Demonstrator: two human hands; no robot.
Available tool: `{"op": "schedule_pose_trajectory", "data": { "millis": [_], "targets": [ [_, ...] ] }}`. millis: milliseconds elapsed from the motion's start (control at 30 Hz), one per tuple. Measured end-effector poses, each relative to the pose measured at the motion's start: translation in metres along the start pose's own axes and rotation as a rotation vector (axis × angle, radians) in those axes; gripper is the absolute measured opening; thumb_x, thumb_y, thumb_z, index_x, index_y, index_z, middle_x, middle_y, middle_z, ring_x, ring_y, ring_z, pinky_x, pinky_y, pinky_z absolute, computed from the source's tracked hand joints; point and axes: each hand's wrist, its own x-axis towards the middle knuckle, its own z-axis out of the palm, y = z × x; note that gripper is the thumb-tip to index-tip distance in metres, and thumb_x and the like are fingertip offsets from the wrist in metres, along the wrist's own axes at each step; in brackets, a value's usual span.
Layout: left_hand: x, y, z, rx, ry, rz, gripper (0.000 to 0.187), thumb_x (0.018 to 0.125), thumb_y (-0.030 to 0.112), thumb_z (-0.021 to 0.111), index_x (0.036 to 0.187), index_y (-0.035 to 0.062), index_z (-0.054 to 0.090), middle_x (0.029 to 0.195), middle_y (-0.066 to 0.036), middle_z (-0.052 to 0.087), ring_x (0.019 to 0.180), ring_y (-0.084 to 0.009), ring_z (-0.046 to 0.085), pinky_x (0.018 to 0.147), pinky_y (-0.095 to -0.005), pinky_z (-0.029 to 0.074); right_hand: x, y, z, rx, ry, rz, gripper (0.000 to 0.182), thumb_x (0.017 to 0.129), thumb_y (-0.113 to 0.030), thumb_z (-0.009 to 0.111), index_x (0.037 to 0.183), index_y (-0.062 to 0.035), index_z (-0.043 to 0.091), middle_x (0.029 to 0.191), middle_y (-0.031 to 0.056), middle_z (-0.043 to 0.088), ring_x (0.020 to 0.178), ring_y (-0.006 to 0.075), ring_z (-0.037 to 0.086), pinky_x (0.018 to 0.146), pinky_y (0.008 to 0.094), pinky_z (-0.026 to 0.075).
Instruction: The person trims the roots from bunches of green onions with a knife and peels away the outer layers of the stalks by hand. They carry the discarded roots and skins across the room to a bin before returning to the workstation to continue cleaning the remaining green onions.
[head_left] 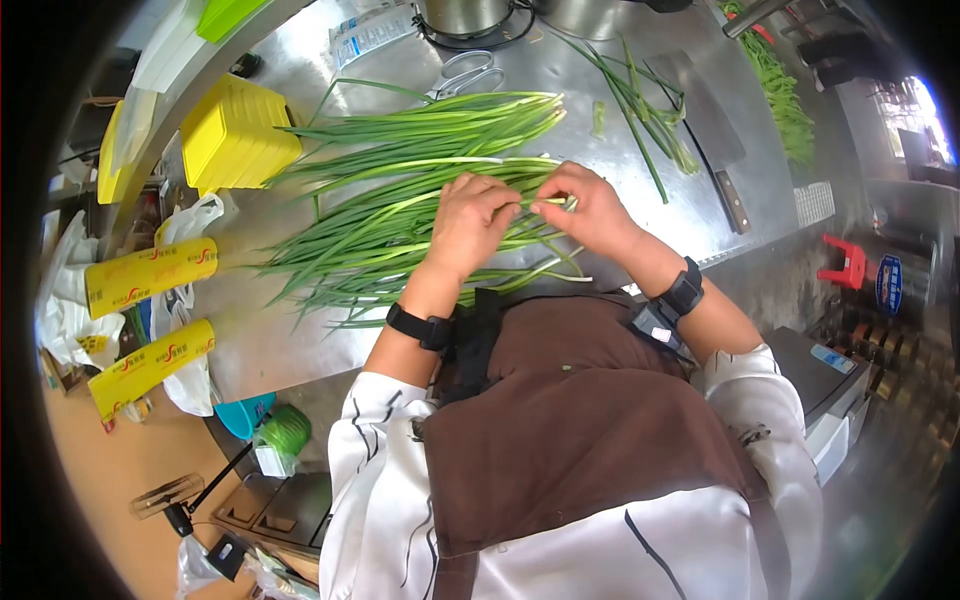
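Many long scallions [365,225] lie in loose bunches across the steel table, green tips to the left and pale root ends to the right. Above the middle of them, my left hand [468,225] has its thumb and fingers pinched on a scallion. Close on its right, my right hand [592,212] pinches the same scallion near the pale end. The fingers hide most of the held piece. A smaller group of scallions [650,120] lies further right, with a short green scrap [598,118] beside it.
A knife [732,200] lies at the table's right, handle toward me. Scissors [468,75] and metal pots [465,15] are at the back. Yellow baskets [235,135] and yellow rolls [152,275] stand left. A red stool [845,262] is beyond the table's right edge.
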Motion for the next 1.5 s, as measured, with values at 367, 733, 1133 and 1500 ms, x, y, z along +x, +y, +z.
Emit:
{"op": "schedule_pose_trajectory", "data": {
  "millis": [367,733,1133,1500],
  "targets": [
    [-0.002,-0.005,-0.007,-0.142,-0.034,-0.106,0.011,0.079,0.010,0.077,0.088,0.0052,0.071,0.084,-0.008,0.068,0.079,-0.0250,0.062,0.075,-0.0365,0.048,0.007,0.010,0.014,0.209,-0.106,0.153,0.012,0.083,-0.009,0.075,0.086,-0.0011,0.067,0.084,0.0045,0.060,0.078,0.0156,0.057,0.073,0.0292,0.046],
    [-0.034,-0.015,-0.011,-0.102,-0.166,-0.220,0.015,0.075,0.008,0.079,0.083,0.0054,0.066,0.081,-0.007,0.063,0.081,-0.0243,0.057,0.078,-0.0368,0.045,-0.011,0.053,-0.041,0.276,0.279,0.177,0.004,0.086,-0.004,0.064,0.084,-0.0015,0.063,0.093,0.0065,0.063,0.086,0.0180,0.060,0.077,0.0306,0.049],
    [-0.047,-0.010,-0.009,-0.137,-0.112,-0.245,0.016,0.076,0.010,0.079,0.086,0.0093,0.067,0.083,-0.003,0.064,0.082,-0.0215,0.057,0.086,-0.0358,0.042,-0.017,0.009,-0.014,0.401,-0.212,0.407,0.017,0.092,-0.021,0.068,0.097,-0.0043,0.067,0.086,0.0014,0.065,0.076,0.0117,0.058,0.075,0.0274,0.048],
    [-0.057,-0.001,-0.012,-0.066,-0.256,-0.165,0.012,0.079,0.013,0.077,0.087,0.0084,0.069,0.085,-0.005,0.066,0.086,-0.0269,0.060,0.088,-0.0390,0.042,-0.019,0.043,-0.029,0.129,-0.129,0.331,0.016,0.090,-0.017,0.068,0.092,-0.0019,0.069,0.081,0.0082,0.064,0.073,0.0190,0.060,0.070,0.0317,0.049]
  ]
}}
